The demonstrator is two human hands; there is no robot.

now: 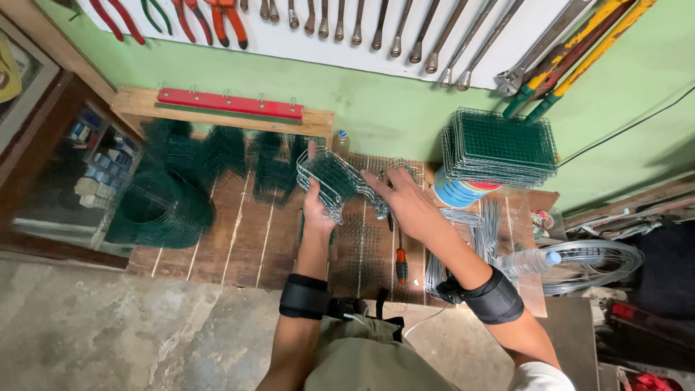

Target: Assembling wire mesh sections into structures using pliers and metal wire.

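- The left hand [316, 206] is closed around a bundle of folded green wire mesh pieces [331, 181], thumb on the near side, holding it up above the wooden workbench [239, 242].
- The right hand [407, 203] lies on the right end of the same bundle, fingers spread and curled onto the mesh; how firmly it grips cannot be told.
- Both forearms wear black straps.
- Directly under the bundle a flat sheet of green mesh [362, 246] lies on the bench planks, with an orange-handled screwdriver [400, 262] on it, just right of the sheet's middle.
- Right of the bundle stands a blue and white tub [456, 194], and on top of it a neat stack of green mesh panels [499, 148].
- Below and right of the bundle lie loose bare wire pieces [474, 224], a clear plastic bottle with a blue cap [528, 261] and a coil of bare wire [594, 264].
- Left of the bundle sits a large roll of green mesh [161, 210], with more crumpled mesh behind it.
- Behind the bundle a small bottle [340, 143] stands against the green wall [391, 101], below a red hook rail [230, 103].
- Higher up, spanners [398, 29], pliers and bolt cutters [572, 54] hang on a white board.
- The floor near the bench is rough concrete [94, 340].
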